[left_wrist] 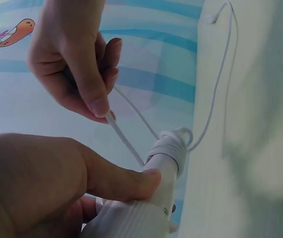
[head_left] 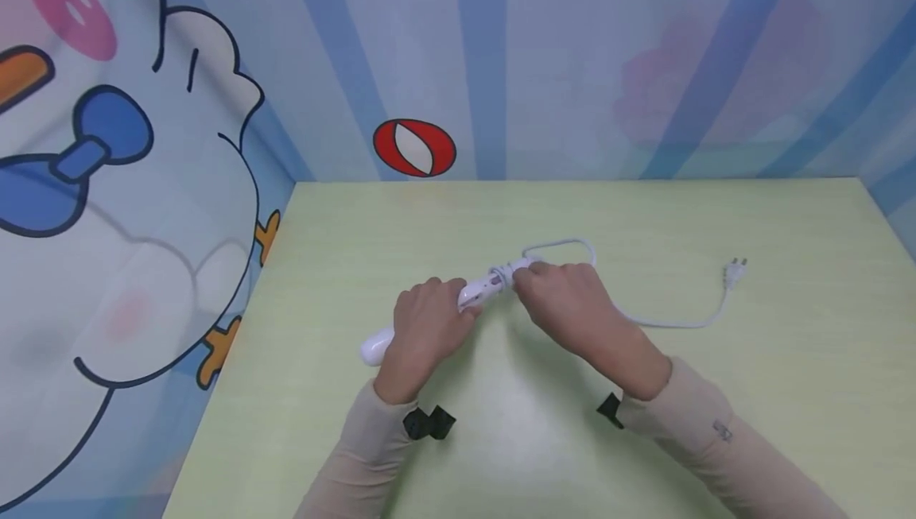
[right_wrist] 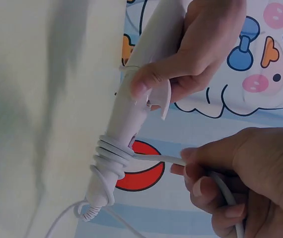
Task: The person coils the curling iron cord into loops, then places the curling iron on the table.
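A white curling iron [head_left: 375, 346] is held at a slant above the table, its rounded end toward the lower left. My left hand [head_left: 429, 320] grips it around the middle, with the thumb [right_wrist: 149, 82] lying along the body near a lever-like clip [right_wrist: 161, 101]. Several turns of white power cord [right_wrist: 112, 153] are wound around the handle's narrow end. My right hand [head_left: 572, 308] pinches a length of this cord; in the right wrist view, the cord stretches from the coils into its curled fingers. Another stretch of cord leaves the handle's tip and runs to a two-pin plug [head_left: 734, 273].
The pale green table [head_left: 343, 225] meets a blue striped backdrop [head_left: 558, 66] at its far edge. A cartoon-printed panel [head_left: 143, 209] stands along the left side. The loose cord and plug lie on the table's right half.
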The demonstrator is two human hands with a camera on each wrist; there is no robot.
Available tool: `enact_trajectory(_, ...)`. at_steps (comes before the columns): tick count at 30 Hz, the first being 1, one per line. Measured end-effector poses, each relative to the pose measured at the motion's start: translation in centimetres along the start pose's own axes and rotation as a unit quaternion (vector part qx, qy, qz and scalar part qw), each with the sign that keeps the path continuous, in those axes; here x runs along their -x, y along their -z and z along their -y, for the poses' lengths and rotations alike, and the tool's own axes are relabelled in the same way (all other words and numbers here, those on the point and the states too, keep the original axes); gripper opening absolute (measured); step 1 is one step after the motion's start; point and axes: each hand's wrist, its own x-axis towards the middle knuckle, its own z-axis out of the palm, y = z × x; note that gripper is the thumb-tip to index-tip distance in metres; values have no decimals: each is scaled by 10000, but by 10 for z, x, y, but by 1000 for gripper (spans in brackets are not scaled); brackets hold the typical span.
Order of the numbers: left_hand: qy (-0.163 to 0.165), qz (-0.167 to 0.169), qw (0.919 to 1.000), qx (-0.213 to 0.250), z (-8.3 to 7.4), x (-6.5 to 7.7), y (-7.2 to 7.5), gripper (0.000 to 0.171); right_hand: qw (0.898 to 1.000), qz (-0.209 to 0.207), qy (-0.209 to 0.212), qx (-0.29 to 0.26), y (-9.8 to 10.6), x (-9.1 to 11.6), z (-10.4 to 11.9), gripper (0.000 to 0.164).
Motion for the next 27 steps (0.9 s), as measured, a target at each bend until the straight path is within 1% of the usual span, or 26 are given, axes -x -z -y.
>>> enact_trajectory(2, -2, 48, 9999, -107, -2, 0, 0, 23, 9997, -252, 4, 31, 0, -1, -2, 20)
enact_trajectory(4, 21, 105, 9997, -220, -4, 1, 0, 23, 9992, -406, -1, 64, 1, -2, -4, 19)
enact_trajectory(8, -9, 126, 9990, -424, -10, 4, -1, 22, 9990, -439, 0, 10, 3, -4, -6, 16)
enact_trajectory(12, -8, 92, 9990, -441, -12, 5, -3, 24, 9990, -430, 81, -35, 3, -3, -3, 17)
enact_trajectory(14, 24, 147, 9995, -290, -12, 4, -4, 26, 9988, -470, 142, -9, 2, -2, 1, 17)
enact_trajectory(16, 82, 213, 9997, -18, -9, 3, -4, 27, 9987, -477, 153, 20, 2, 1, 6, 18)
enact_trajectory(18, 169, 226, 9991, 329, -5, 2, -2, 28, 9991, -414, 72, 24, 1, 4, 10, 19)
enact_trajectory(20, 289, 200, 9971, 676, -1, 1, 0, 27, 9995, -280, -118, -18, 1, 7, 12, 16)
enact_trajectory(22, 377, 127, 9950, 911, 2, 0, 3, 28, 9993, -152, -333, -93, 0, 11, 13, 8)
enact_trajectory(23, 404, 97, 9940, 1014, 3, -1, 4, 29, 9988, -108, -438, -165, 0, 13, 13, 7)
enact_trajectory(27, 460, -48, 9917, 1202, 7, -3, 7, 31, 9955, 21, -764, -553, -6, 20, 13, 8)
